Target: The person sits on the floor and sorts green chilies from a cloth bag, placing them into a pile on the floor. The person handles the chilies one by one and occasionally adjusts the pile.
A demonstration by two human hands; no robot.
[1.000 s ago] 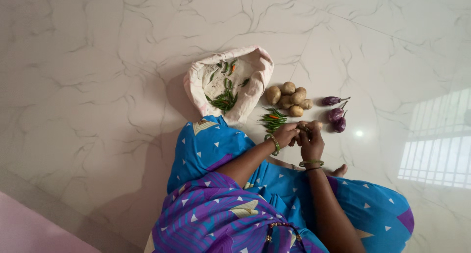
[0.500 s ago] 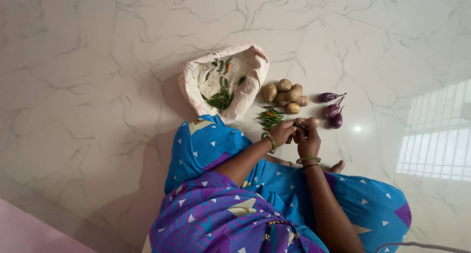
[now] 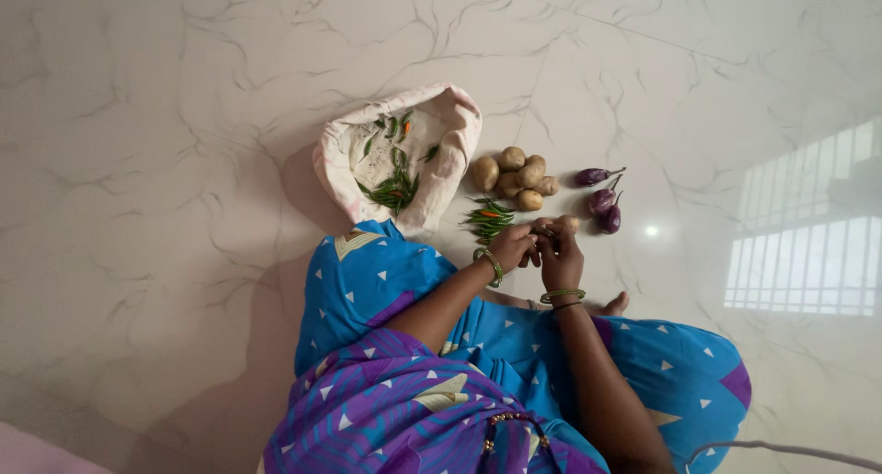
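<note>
A white marble floor [image 3: 165,162] is seen from above, with a person seated on it in blue and purple cloth [image 3: 404,382]. Farthest left among the things lies a white cloth bag [image 3: 436,162], its mouth folded open; green chillies [image 3: 393,191] with an orange one or two are scattered inside it. Just right of the bag, a small heap of loose chillies [image 3: 487,220] lies on the floor, green with one orange pod among them. Beyond that heap, on the far side, a cluster of potatoes [image 3: 514,174] is piled, the pieces touching one another. Near the heap, the left hand [image 3: 513,248] is held with a green bangle at its wrist, the fingers curled and drawn together against those of the right hand [image 3: 559,258], which also carries bangles. Both hands are closed on one small item [image 3: 544,231] pinched between the fingertips; it is too small and too covered to be told apart, though it looks like a chilli. It is held just above the floor, right of the loose heap and near the potatoes. One more potato [image 3: 570,222] lies just past the right hand's fingertips. Farther right, three small purple brinjals [image 3: 602,200] are laid close together, their stalks pointing right. A bare foot [image 3: 614,303] shows near the right wrist.
</note>
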